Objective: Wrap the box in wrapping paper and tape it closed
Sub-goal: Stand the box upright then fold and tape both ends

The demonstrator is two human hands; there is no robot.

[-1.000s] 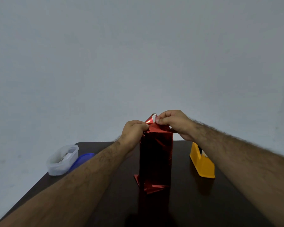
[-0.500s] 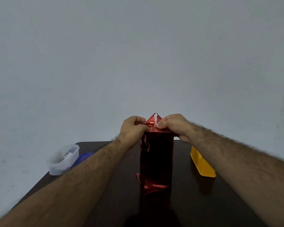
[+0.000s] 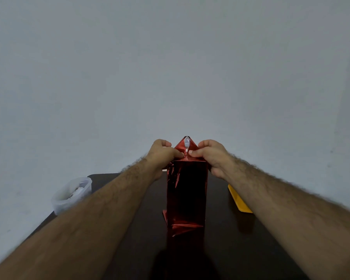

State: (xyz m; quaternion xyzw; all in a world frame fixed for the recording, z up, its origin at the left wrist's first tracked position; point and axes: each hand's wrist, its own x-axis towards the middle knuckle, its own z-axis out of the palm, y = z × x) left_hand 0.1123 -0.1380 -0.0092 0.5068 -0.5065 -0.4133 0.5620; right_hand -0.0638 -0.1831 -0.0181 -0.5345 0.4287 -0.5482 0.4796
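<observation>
No text, label, brand, number or sign can be read anywhere in this view. The shiny red foil wrapping paper [image 3: 186, 190] on the upright box shows only creases and reflections, the translucent plastic tub [image 3: 72, 196] at the counter's far left corner carries no legible marking, and the yellow plastic object [image 3: 238, 201] near the counter's right edge shows a plain face.

In front of me is a dark table [image 3: 240, 249]. On its far left corner stands a translucent plastic container [image 3: 71, 196], something pale inside that I cannot identify. On the right side lies a yellow object [image 3: 238, 201], partly hidden. Behind everything is a plain grey wall [image 3: 170, 67].
</observation>
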